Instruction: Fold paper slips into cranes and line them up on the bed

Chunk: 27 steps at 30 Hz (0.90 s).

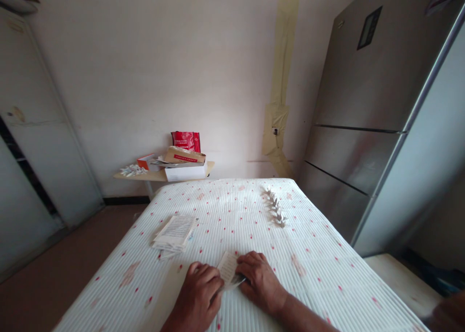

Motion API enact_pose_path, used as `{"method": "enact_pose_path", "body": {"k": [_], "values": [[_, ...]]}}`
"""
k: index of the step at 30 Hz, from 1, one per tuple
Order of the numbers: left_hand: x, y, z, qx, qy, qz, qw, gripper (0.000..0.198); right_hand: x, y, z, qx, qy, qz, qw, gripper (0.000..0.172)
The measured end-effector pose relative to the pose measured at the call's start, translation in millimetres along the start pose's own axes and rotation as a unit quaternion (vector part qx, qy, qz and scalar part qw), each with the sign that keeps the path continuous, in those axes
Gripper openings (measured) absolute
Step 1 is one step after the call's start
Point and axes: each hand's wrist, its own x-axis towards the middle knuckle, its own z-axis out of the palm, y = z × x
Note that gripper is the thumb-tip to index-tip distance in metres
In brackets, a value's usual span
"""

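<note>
A small piece of printed paper (227,267) lies at the near part of the bed-like surface covered in white ribbed cloth (232,215). My left hand (201,292) has curled fingers closed on the paper's left edge. On its right edge, my right hand (260,281) bends its fingers over the sheet, and the lower part of the paper lifts in a curve between both hands. A stack of printed paper sheets (176,231) rests beyond my left hand. Farther off to the right stands a row of several small folded paper figures (276,208), pointed like cranes.
A side table (156,176) against the wall bears a white box (185,172), a brown packet (184,155), a red bag (186,141) and a pile of white folded pieces (133,170). A grey refrigerator (348,109) stands right, a pale cabinet (47,114) left.
</note>
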Motion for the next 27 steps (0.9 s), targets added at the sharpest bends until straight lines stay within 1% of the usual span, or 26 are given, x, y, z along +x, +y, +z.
{"method": "enact_pose_path", "body": {"k": [6, 11, 15, 16, 18, 20, 21, 24, 27], "values": [[-2.4, -6.3, 4.6, -0.002, 0.003, -0.019, 1.000, 0.016, -0.3, 1.8, 1.6, 0.014, -0.001, 0.003, 1.000, 0.020], [-3.3, -11.1, 6.8, -0.014, 0.000, -0.034, 0.999, 0.018, -1.0, 2.5, 2.1, 0.019, 0.003, 0.004, 1.000, 0.021], [-4.3, -14.0, 9.5, -0.015, -0.013, -0.049, 0.999, 0.021, -1.6, 0.2, -1.8, 0.026, 0.023, -0.026, 0.999, 0.025], [-4.5, -14.5, 9.9, -0.013, -0.013, -0.050, 0.999, 0.021, -1.6, -0.6, -2.9, 0.027, 0.027, -0.037, 0.999, 0.024], [-4.7, -14.9, 10.2, -0.009, -0.010, -0.050, 0.999, 0.022, -1.4, -1.4, -3.6, 0.027, 0.031, -0.050, 0.998, 0.017], [-4.5, -14.8, 9.8, -0.005, -0.007, -0.052, 0.999, 0.022, -1.0, -0.1, -1.9, 0.024, 0.028, -0.043, 0.998, 0.008], [-4.3, -14.7, 9.4, -0.003, -0.008, -0.053, 0.999, 0.021, -0.8, 1.3, -0.4, 0.023, 0.026, -0.034, 0.999, 0.008], [-3.8, -15.0, 8.2, 0.002, -0.010, -0.058, 0.998, 0.021, -0.1, 6.4, 4.3, 0.021, 0.025, -0.005, 0.999, 0.011], [-3.7, -15.6, 6.8, -0.002, -0.012, -0.064, 0.998, 0.020, 0.7, 8.3, 5.2, 0.015, 0.028, 0.001, 0.999, 0.015]]}}
